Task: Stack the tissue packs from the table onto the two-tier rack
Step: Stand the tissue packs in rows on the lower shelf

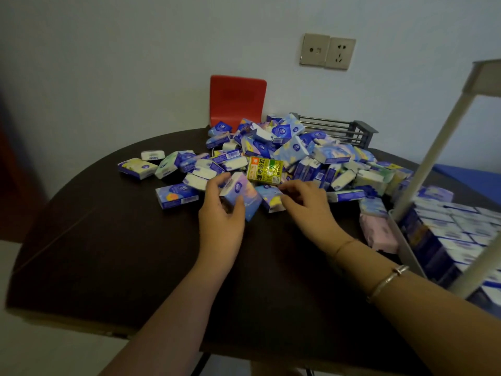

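tissue pack [242, 195] | gripped by left hand [221, 218] | right hand [307, 203] pinches neighbouring pack [271, 198]

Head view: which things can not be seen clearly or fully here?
- Two-tier rack: the right edge cuts it off, so its upper tier is hardly seen.
- Stacked packs in the rack: blurred, so they cannot be counted.
- Pile of tissue packs: the lower packs are hidden under the upper ones.
- Held pack: the left hand covers part of it.
- Right hand: it is unclear whether it grips the pack under its fingertips.
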